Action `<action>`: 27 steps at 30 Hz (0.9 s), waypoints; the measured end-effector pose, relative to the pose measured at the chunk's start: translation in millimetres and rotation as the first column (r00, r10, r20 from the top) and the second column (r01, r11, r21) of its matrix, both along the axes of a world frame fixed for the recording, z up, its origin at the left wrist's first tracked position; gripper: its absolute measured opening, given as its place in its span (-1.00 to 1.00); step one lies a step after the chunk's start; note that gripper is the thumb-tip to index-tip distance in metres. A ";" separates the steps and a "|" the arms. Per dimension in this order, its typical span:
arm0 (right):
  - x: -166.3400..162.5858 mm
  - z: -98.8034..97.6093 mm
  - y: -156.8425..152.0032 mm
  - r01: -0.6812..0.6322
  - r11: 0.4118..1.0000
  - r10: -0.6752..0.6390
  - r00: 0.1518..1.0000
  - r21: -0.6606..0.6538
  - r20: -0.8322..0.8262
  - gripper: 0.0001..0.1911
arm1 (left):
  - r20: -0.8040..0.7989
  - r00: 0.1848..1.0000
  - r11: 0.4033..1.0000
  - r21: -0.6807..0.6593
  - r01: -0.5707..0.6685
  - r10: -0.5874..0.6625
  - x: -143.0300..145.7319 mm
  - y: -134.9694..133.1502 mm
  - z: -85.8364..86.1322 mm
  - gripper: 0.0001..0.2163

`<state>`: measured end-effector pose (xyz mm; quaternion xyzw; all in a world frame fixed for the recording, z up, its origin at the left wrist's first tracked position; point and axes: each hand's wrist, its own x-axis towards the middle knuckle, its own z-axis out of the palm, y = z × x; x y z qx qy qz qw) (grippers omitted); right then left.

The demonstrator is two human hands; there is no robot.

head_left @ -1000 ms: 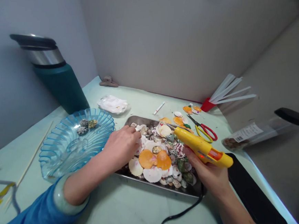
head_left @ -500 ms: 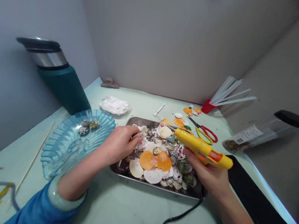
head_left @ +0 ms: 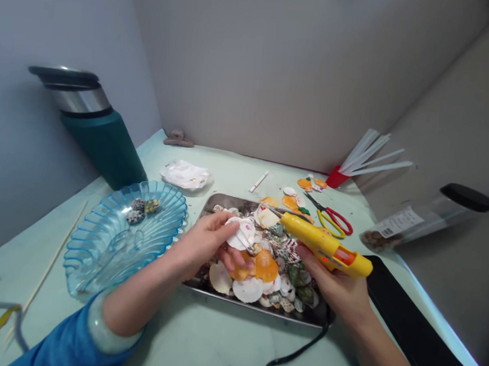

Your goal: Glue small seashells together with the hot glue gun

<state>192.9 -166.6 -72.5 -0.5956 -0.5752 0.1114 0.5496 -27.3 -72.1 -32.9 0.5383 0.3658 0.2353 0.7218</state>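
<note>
Between the thumb and fingers of my left hand (head_left: 208, 239) is a white scallop shell (head_left: 241, 233) with a pink spot, held above the metal tray (head_left: 214, 201). My right hand (head_left: 340, 292) is wrapped round a yellow hot glue gun (head_left: 324, 243) whose small red light glows; its nozzle points left over the tray. Heaped in the tray are many shells. Two orange scallop shells (head_left: 267, 265) lie near its front, the left one partly behind my left fingers, with a white shell (head_left: 248, 290) just below. A black cord (head_left: 290, 357) runs from the tray's right front corner toward me.
At left stand a blue glass dish (head_left: 96, 239) holding several small shells and a teal bottle (head_left: 103, 144). Scissors (head_left: 330, 217), orange shells and a red cup (head_left: 337, 177) of glue sticks lie beyond the tray. A clear jar (head_left: 419, 219) and black flat object (head_left: 411, 320) are at right.
My left hand has lifted a white shell from the heap and moved slightly right with it, its palm turned more upward. The glue gun stays almost where it was.
</note>
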 end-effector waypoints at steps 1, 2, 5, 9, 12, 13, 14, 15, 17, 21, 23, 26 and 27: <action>0.0 0.3 0.0 -0.002 1.000 0.002 1.000 -0.002 0.006 -0.90 | 0.012 1.000 1.000 -0.024 0.007 -0.006 1.0 -1.1 -1.5 -0.81; 0.0 0.8 0.0 -0.003 1.000 0.004 1.000 -0.005 0.013 -0.90 | 0.022 1.000 0.999 -0.045 0.009 -0.008 2.1 -2.2 -2.8 -0.80; -0.3 2.5 0.5 -0.006 1.000 0.007 0.999 -0.019 0.037 -0.92 | 0.040 0.999 0.996 -0.086 -0.006 0.009 5.2 -4.7 -6.0 -0.78; 0.4 1.9 1.3 -0.027 0.999 0.029 0.998 -0.031 0.061 -0.92 | 0.076 0.997 0.996 -0.087 -0.023 0.029 6.0 -5.4 -9.5 -0.77; 2.5 -0.9 0.9 -0.051 0.998 0.054 0.996 -0.040 0.072 -0.94 | 0.098 0.995 0.997 -0.076 -0.020 0.028 5.6 -5.4 -11.5 -0.79; 3.1 -1.6 0.5 -0.066 0.997 0.070 0.994 -0.046 0.081 -0.94 | 0.092 0.995 0.997 -0.073 -0.019 0.026 5.7 -5.6 -11.7 -0.80; 3.5 -1.8 0.1 -0.085 0.995 0.090 0.991 -0.054 0.095 -0.94 | 0.081 0.996 0.997 -0.067 -0.025 0.030 6.1 -6.0 -11.6 -0.81; 3.5 -1.5 -0.4 -0.106 0.992 0.113 0.987 -0.065 0.111 -0.94 | 0.064 0.997 0.998 -0.060 -0.035 0.039 6.6 -6.4 -11.2 -0.82; 2.8 0.8 -1.4 -0.153 0.985 0.164 0.976 -0.082 0.143 -0.94 | 0.023 0.997 0.997 -0.044 -0.070 0.071 7.9 -7.4 -9.8 -0.84; 1.2 6.3 -3.0 -0.212 0.971 0.230 0.954 -0.114 0.190 -0.97 | -0.017 0.993 0.993 -0.011 -0.121 0.121 9.5 -9.0 -7.2 -0.85; 2.1 6.9 -3.7 -0.228 0.966 0.251 0.939 -0.123 0.235 -0.97 | -0.013 0.990 0.990 0.005 -0.141 0.141 9.6 -9.3 -7.2 -0.86; 4.5 5.6 -4.1 -0.267 0.956 0.292 0.899 -0.118 0.328 -0.92 | -0.005 0.987 0.987 0.022 -0.160 0.160 9.7 -9.3 -8.9 -0.85; 5.0 5.2 -3.9 -0.279 0.953 0.302 0.886 -0.116 0.352 -0.90 | -0.003 0.987 0.987 0.028 -0.160 0.160 9.8 -9.3 -9.7 -0.85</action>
